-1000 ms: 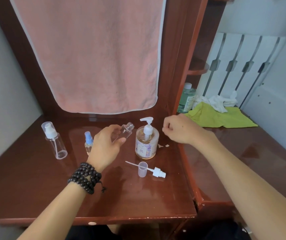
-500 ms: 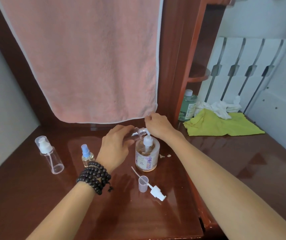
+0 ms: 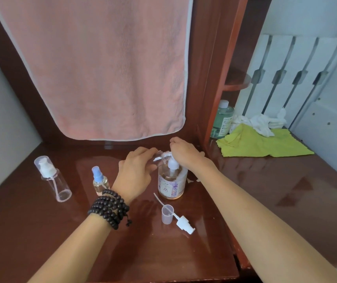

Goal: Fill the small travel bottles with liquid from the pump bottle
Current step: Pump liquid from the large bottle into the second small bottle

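Note:
The pump bottle (image 3: 171, 183), clear with amber liquid and a white pump, stands mid-desk. My left hand (image 3: 136, 172) grips a small clear travel bottle (image 3: 159, 157), tilted with its threaded mouth against the pump spout. My right hand (image 3: 186, 153) rests on top of the pump head, fingers curled over it. A blue-capped spray bottle (image 3: 100, 181) holding some liquid stands left of my left wrist. Further left stands a taller clear bottle (image 3: 54, 179) with a white pump and clear cap. A loose white sprayer head (image 3: 185, 224) and a clear cap (image 3: 167, 215) lie in front of the pump bottle.
A pink towel (image 3: 106, 68) hangs over the back of the brown desk (image 3: 41, 231). To the right stand a green bottle (image 3: 222, 122), a yellow cloth (image 3: 261, 144) and crumpled white tissue (image 3: 259, 122) beside a wooden upright (image 3: 222, 78).
My left hand has carried the small bottle up to the pump spout. My right hand moved left from the desk onto the pump head. The camera has tilted a little.

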Tool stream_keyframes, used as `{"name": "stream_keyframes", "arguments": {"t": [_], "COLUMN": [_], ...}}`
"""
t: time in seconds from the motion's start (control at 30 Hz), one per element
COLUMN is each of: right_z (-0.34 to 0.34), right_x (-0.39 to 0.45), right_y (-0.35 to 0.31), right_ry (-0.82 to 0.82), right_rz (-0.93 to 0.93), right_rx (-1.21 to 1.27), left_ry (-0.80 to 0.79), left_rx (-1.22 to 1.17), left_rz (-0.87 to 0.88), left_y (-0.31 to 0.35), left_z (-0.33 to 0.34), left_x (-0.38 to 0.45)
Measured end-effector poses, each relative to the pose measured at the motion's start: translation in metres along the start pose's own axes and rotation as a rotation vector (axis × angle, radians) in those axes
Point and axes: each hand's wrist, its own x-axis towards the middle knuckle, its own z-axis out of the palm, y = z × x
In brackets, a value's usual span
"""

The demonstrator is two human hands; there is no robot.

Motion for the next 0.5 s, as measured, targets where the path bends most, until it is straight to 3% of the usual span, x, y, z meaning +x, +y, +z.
{"name": "stream_keyframes", "arguments": {"t": [0.2,0.5], "right_z": [-0.014,0.002], "right_x": [-0.001,-0.002], "right_y": [-0.013,-0.006], "right_ry": [0.025,0.002], "right_rz": [-0.038,-0.003], "right_rx": [-0.021,0.011], "left_ry": [0.0,-0.005], "left_rx": [0.037,0.004], "left_rz": [0.022,-0.076], "left_y": [0.006,0.005], "left_z": [-0.008,0.003], "left_x": [0.0,-0.004]}}
